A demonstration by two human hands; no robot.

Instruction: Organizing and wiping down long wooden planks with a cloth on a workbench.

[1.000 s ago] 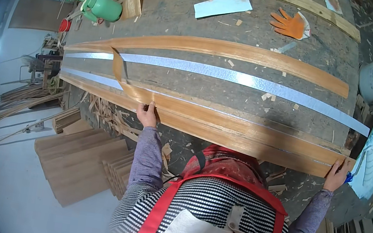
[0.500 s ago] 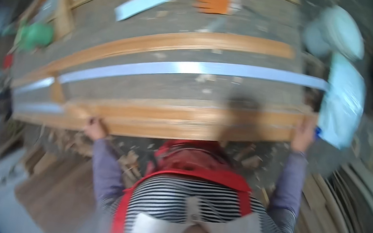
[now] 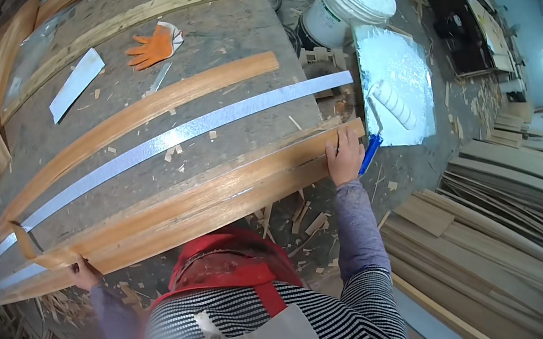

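A long thin wooden strip [image 3: 213, 187] slants along the near edge of the workbench, on top of or against another wooden strip [image 3: 193, 222]. My right hand [image 3: 346, 156] grips its far right end, fingers over the top face. At the lower left, my left hand [image 3: 85, 275] is closed at the strip's edge, beside a thin curled strip end [image 3: 25, 241]; part of its fingers is hidden. Just beyond lies a strip coated in wet white [image 3: 173, 143], and behind that a bare wooden strip [image 3: 162, 105].
Right of my right hand, a blue-handled roller [image 3: 371, 153] rests on a white-smeared board [image 3: 390, 54], near a white bucket [image 3: 352, 6]. An orange glove [image 3: 153, 48] and a white flat piece [image 3: 77, 86] lie on the workbench [image 3: 108, 85]. Stacked planks [image 3: 469, 255] occupy the floor at right.
My view has turned, so the bench and strips now slant up to the right and more floor shows at right. Both hands stay on the strip, at the same ends.
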